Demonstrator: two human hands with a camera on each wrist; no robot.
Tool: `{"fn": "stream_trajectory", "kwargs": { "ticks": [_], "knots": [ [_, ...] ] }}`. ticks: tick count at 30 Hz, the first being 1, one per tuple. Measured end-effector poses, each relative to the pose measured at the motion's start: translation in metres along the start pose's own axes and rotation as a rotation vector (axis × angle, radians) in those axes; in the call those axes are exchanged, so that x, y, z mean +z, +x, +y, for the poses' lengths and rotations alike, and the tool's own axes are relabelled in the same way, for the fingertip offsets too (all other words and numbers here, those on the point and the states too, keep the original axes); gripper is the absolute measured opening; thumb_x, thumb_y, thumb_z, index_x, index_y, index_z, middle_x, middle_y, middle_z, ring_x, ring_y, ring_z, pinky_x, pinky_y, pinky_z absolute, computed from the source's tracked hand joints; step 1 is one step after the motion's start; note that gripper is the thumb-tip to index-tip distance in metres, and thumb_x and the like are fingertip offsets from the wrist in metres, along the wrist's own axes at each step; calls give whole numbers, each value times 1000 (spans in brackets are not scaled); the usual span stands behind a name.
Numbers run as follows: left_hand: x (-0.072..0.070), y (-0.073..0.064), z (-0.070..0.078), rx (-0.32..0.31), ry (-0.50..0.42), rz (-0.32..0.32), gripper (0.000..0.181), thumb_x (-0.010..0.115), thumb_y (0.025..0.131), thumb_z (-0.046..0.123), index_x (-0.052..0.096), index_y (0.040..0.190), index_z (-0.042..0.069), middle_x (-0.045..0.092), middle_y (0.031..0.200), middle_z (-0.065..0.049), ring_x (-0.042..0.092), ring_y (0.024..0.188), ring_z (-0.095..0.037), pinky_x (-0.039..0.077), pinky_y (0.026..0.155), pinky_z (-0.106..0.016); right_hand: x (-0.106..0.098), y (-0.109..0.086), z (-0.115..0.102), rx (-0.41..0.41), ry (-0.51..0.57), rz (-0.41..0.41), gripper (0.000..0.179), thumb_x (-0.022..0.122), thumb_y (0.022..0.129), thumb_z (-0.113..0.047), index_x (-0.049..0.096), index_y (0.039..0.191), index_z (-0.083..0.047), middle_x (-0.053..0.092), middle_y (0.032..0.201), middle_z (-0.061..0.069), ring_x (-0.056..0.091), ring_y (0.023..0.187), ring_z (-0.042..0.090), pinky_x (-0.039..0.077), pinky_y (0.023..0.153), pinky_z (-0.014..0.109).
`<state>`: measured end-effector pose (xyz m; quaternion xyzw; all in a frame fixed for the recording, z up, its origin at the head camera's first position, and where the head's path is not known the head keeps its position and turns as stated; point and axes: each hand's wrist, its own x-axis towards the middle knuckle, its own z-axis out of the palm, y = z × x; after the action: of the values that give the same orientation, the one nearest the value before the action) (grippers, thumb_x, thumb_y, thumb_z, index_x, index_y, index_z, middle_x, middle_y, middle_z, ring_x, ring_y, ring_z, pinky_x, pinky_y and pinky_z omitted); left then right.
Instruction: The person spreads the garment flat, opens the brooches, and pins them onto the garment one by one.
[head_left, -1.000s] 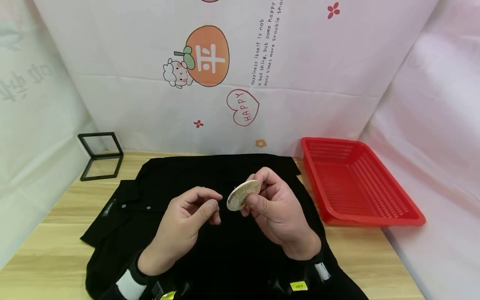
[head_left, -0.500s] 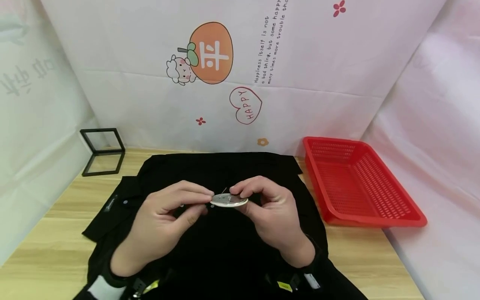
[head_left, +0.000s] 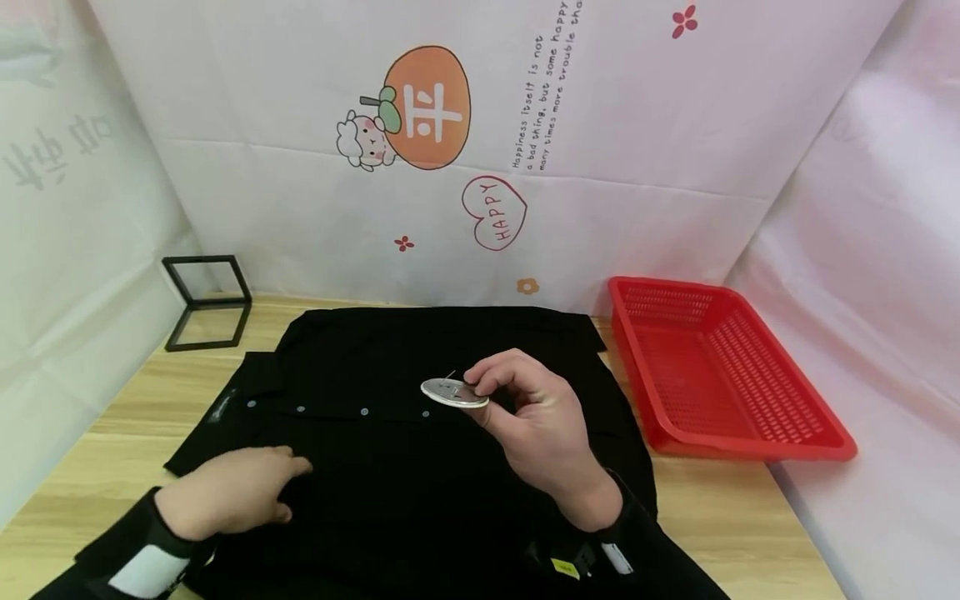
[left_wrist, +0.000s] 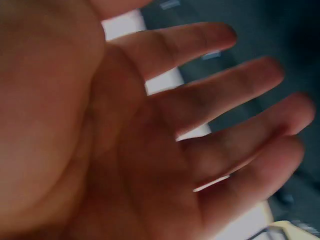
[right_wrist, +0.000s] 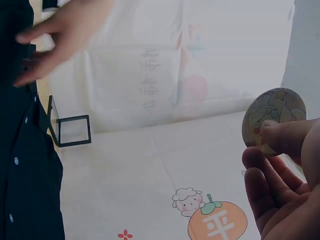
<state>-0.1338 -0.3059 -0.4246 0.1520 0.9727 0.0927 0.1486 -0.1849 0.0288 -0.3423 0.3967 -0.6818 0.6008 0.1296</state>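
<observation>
My right hand (head_left: 540,421) pinches a round pin badge (head_left: 450,393) between thumb and fingers, above the black shirt (head_left: 375,354). In the head view its silvery back faces up, and a thin pin sticks up from it. The right wrist view shows the printed cartoon front of the badge (right_wrist: 282,102) under the thumb. My left hand (head_left: 236,493) hovers over the lower left part of the shirt, holding nothing. Its fingers (left_wrist: 215,95) are loosely spread in the left wrist view. A row of buttons runs along the shirt, which lies spread on the wooden table.
A red plastic basket (head_left: 712,383) stands right of the shirt. At the back left is a black-edged, hinged frame (head_left: 206,304), one half upright. White printed cloth (head_left: 300,217) walls the back and both sides. Bare wooden table (head_left: 97,462) shows at the left.
My left hand came to the badge's edge, then let go and moved away left and down. The badge was tilted until its back faced up; my right hand still holds it.
</observation>
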Motion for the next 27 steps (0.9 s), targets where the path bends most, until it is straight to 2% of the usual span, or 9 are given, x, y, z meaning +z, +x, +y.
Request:
{"fn": "stream_trajectory", "kwargs": {
  "ticks": [2,6,9,15,20,23,27],
  "knots": [
    [15,0,-6,-5,51,-7,36,86,78,18,71,109,7,60,94,-1,60,76,-16,52,68,-40,1,-1,1,9,-15,-10,25,77,82,9,63,85,-12,67,99,3,66,87,22,55,68,29],
    [36,-2,-12,33,160,117,18,84,79,14,69,88,12,51,79,4,50,61,-10,46,54,-34,4,-1,3,25,-34,-31,25,78,83,6,63,85,-14,67,98,1,65,84,20,54,65,29],
    [42,-3,-16,54,193,185,19,80,83,10,64,76,17,48,73,7,47,57,-9,43,51,-32,5,-2,4,40,-47,-42,24,78,84,4,63,85,-15,67,98,-1,65,84,19,54,65,29],
    [45,-5,-24,115,192,263,32,78,84,7,55,67,22,40,66,13,38,54,-4,38,49,-29,8,-2,6,75,-91,-67,21,78,86,-2,63,86,-17,67,98,-4,64,81,17,52,61,30],
    [43,-7,-31,174,179,283,35,77,84,8,52,66,23,38,66,16,37,53,-2,37,49,-27,12,-2,8,89,-110,-101,20,78,87,-4,63,87,-18,67,99,-5,63,82,17,52,63,30],
    [40,-7,-32,162,172,281,33,77,85,9,54,67,24,39,67,16,38,54,-1,38,49,-27,14,-1,11,98,-123,-119,20,78,87,-4,64,86,-18,67,99,-5,63,83,16,52,65,30],
    [37,-6,-34,105,215,297,18,81,82,13,65,78,20,48,77,11,46,60,-6,42,53,-30,17,-2,14,111,-135,-138,21,77,87,-3,64,86,-19,67,100,-5,62,81,15,51,65,30]
  ]
}}
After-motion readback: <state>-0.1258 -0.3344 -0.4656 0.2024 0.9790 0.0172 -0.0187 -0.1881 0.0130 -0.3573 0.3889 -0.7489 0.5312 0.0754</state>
